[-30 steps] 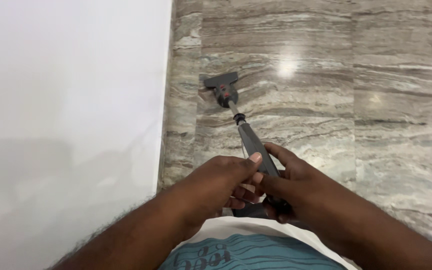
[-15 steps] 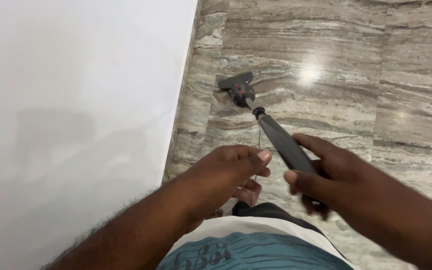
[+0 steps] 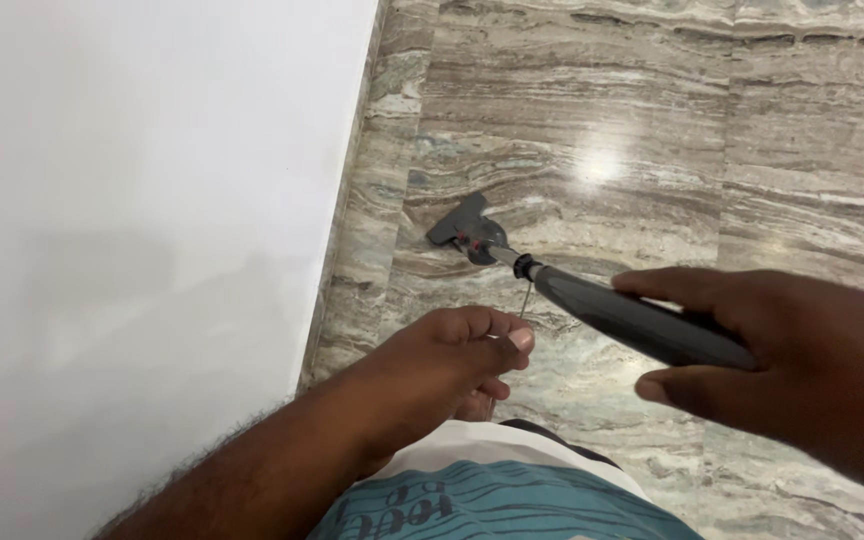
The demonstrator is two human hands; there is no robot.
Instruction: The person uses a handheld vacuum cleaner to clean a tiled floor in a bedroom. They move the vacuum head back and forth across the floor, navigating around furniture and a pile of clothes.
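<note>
The right hand [image 3: 782,365] wraps the dark handle of a floor scraper [image 3: 592,305], whose blade head [image 3: 464,230] rests on the marble floor [image 3: 652,120] just beside the white wall [image 3: 152,200]. The left hand [image 3: 442,365], off the handle, pinches a thin cord [image 3: 524,300] hanging from it. Scraping looks barely begun.

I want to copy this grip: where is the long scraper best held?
On the thick dark handle, from the right side and above, as the right hand does. It is the widest part and slants up off the floor; the blade head lies flat there.
</note>
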